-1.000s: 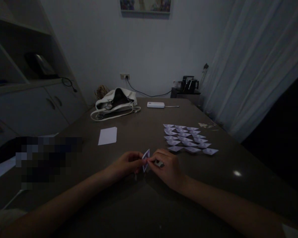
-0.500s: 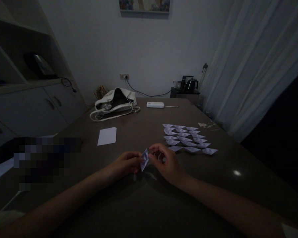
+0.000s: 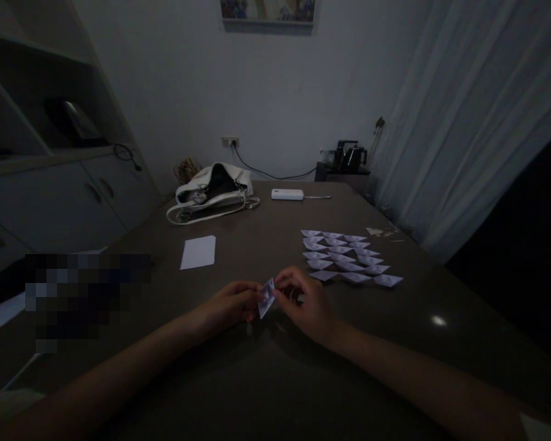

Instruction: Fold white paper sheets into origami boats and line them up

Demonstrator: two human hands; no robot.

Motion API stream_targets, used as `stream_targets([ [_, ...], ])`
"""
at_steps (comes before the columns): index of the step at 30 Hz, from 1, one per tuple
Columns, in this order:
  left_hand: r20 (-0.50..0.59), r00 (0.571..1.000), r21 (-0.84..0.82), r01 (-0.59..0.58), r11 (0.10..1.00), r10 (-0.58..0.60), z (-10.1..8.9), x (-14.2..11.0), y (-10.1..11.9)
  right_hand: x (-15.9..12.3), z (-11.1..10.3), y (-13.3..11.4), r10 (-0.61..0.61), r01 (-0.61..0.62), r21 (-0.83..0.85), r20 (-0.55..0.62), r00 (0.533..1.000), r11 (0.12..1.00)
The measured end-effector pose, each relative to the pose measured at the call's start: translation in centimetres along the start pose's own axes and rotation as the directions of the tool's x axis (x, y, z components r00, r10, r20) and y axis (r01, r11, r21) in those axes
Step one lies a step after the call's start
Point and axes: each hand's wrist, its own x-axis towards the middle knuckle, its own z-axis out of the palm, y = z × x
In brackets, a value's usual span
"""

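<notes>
A small folded paper boat (image 3: 267,298) is held tilted above the near middle of the table. My left hand (image 3: 234,302) is closed on its left side, the thumb lying on the near face. From the other side, the thumb and index finger of my right hand (image 3: 308,304) pinch the boat's right edge. To the right, several folded paper boats (image 3: 348,267) lie in rows on the brown table (image 3: 266,373). Left of centre, beyond my left hand, rests a stack of white paper sheets (image 3: 198,252).
A white handbag (image 3: 215,190) lies at the back left of the table. Beside it is a white power bank (image 3: 287,195) with a short cable. Paper scraps (image 3: 381,232) lie near the right edge. A kettle (image 3: 354,158) stands behind the table.
My right thumb and index finger have closed in on the boat's right edge, where there was a slight gap. The boat has turned a little, showing more of its face.
</notes>
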Motion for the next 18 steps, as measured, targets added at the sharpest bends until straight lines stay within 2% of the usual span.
stream_targets([
  [9,0.005,1.000,-0.031,-0.010,0.999,0.010,-0.29,0.11,-0.17,-0.24,-0.32,-0.88,-0.137,0.143,-0.306,0.042,0.990,0.941],
  [13,0.019,1.000,-0.025,-0.023,0.999,0.024,-0.78,0.38,-0.59,-0.24,-0.30,-0.91,-0.122,0.129,-0.379,0.043,0.992,0.917],
  [18,0.019,1.000,0.000,-0.019,1.000,0.019,-0.41,0.09,-0.07,-0.26,-0.15,-0.72,-0.085,0.086,-0.374,0.019,0.996,0.923],
])
